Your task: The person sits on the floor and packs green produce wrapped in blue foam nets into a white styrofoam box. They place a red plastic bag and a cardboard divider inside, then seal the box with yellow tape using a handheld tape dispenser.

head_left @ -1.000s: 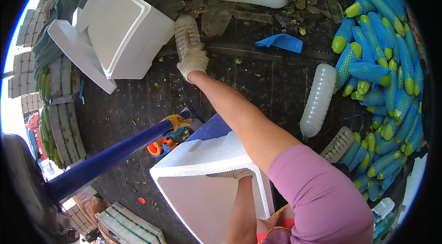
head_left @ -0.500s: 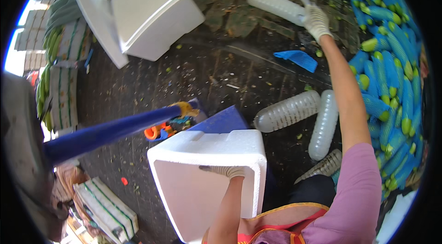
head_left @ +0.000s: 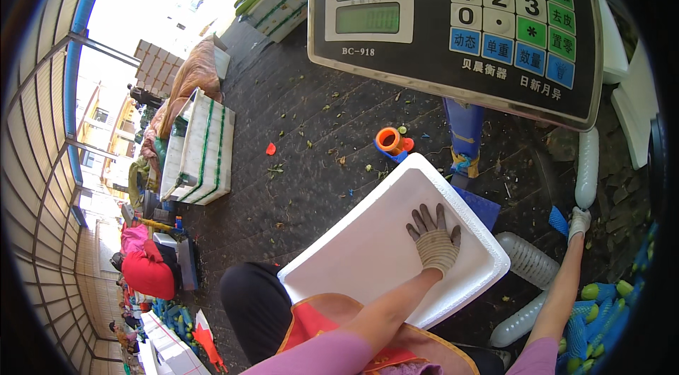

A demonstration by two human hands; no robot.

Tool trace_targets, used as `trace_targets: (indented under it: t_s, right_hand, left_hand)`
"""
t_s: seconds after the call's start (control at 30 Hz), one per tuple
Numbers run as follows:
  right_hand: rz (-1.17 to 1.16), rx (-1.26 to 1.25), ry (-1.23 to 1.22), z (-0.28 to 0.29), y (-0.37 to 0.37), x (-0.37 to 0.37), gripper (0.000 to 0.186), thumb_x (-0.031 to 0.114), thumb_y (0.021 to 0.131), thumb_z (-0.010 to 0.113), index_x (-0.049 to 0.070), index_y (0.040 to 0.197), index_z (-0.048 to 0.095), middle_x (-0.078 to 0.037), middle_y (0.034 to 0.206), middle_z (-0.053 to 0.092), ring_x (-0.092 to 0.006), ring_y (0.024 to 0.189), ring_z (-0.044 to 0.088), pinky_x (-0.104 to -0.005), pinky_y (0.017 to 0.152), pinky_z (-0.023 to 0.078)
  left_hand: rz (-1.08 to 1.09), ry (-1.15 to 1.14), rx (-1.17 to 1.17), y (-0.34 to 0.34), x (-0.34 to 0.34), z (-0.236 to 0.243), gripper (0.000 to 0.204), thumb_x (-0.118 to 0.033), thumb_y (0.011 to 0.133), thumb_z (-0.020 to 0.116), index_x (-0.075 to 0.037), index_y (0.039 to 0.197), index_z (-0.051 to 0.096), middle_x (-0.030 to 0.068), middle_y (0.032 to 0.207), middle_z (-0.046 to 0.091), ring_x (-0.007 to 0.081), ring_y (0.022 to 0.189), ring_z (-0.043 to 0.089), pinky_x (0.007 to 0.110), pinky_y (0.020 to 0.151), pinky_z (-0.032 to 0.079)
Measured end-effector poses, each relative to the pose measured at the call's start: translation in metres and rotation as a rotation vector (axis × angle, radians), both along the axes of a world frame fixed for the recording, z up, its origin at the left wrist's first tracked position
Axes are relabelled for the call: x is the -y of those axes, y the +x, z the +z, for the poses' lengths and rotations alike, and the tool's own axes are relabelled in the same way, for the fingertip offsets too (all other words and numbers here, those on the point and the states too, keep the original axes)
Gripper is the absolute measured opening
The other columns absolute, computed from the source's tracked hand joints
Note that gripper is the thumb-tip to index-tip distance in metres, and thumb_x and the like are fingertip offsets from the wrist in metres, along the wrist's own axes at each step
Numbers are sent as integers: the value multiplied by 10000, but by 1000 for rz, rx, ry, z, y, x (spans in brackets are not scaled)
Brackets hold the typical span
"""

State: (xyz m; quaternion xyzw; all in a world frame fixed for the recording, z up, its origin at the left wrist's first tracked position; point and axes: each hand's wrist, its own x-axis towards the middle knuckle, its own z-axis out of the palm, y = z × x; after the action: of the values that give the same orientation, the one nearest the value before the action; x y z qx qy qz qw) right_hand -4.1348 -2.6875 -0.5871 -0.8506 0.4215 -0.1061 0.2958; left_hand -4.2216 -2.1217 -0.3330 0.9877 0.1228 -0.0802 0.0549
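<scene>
My left hand, in a cream knitted glove with dark fingertips, rests with fingers spread on the inside of a white foam box. The box leans against my lap, its open side facing up toward me. At the far right, my right hand, also gloved, is closed on the near end of a long translucent ribbed plastic bottle. Beside the box lie another ribbed bottle and a third bottle. A scrap of blue netting is next to my right hand.
A scale's keypad and display panel looms overhead on a blue post. Blue-netted green vegetables pile up at lower right. White crates stand left. An orange ring-shaped object lies beyond the box. Debris dots the dark floor.
The view has swung left, bringing the scale panel into sight. My left hand's fingers are now spread inside the box. My right hand remains at the bottle's end.
</scene>
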Motion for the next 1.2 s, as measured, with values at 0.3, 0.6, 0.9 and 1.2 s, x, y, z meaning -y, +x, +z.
trace_targets:
  t_s: [0.3, 0.6, 0.9, 1.2]
  right_hand:
    - [85, 69, 497, 34, 7, -67, 605, 458, 884, 759, -32, 1217, 634, -148, 1062, 712, -217, 841, 671, -351, 761, 515]
    - [-89, -240, -121, 71, 4, -90, 685, 606, 880, 658, 29, 1248, 674, -185, 1141, 734, -339, 1077, 691, -433, 930, 510]
    - [4, 284, 354, 110, -112, -71, 447, 465, 893, 761, 49, 745, 686, -26, 571, 609, -141, 447, 565, -313, 447, 408]
    - [-162, 153, 1301, 275, -458, -169, 410, 491, 943, 646, 108, 802, 603, -81, 642, 636, -292, 455, 633, -458, 370, 529]
  left_hand:
    - [3, 0, 42, -12, -10, -13, 751, -476, 971, 501, -81, 1583, 322, 305, 1642, 174, 512, 1523, 103, 692, 1186, 84]
    - [-9, -46, 4, -7, -7, -4, 750, -491, 988, 466, -90, 1597, 295, 293, 1656, 143, 502, 1531, 82, 686, 1193, 62]
    - [-59, -171, 115, 3, 22, 2, 767, -513, 980, 475, -100, 1600, 296, 298, 1658, 128, 499, 1534, 77, 692, 1191, 65]
    - [-233, -624, -306, -5, -106, 29, 713, -413, 888, 687, -149, 1514, 474, 192, 1599, 370, 364, 1498, 298, 565, 1194, 239]
